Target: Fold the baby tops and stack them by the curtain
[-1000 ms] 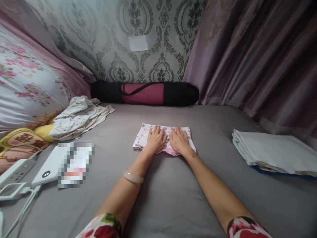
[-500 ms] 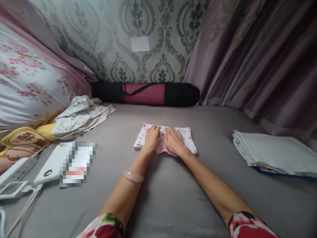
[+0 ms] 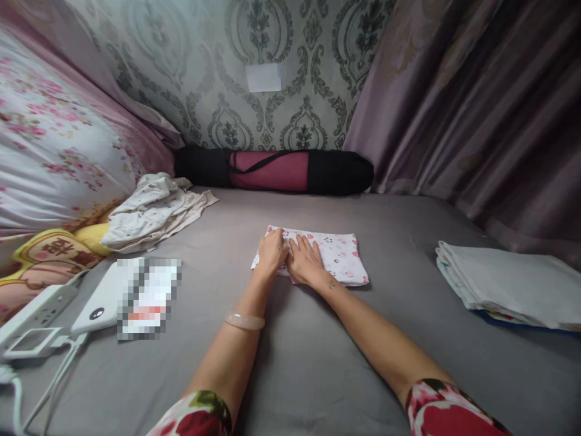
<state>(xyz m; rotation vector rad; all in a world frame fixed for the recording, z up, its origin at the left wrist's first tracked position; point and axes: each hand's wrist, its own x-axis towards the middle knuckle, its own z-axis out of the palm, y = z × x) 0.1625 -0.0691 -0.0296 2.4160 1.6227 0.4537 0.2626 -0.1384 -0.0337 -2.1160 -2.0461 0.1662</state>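
A white folded cloth with a pink and red print lies flat on the grey sheet in front of me. My left hand is on its left part with the fingers curled in, gripping the fabric; the fingertips are mostly hidden. Beside it, my right hand rests palm down on the cloth, fingers stretched out and slightly spread. The two hands nearly touch. A small bit of pink fabric shows under the cloth's near edge by my right hand.
A stack of folded white fabric lies right. Left are a crumpled cream cloth, a power bank, a power strip with cables, and a yellow cushion. A black and maroon roll bag lies along the wall.
My left hand has gone from lying flat to curled on the cloth. My right hand has shifted left towards it, baring the cloth's right part. Less pink fabric shows at the near edge.
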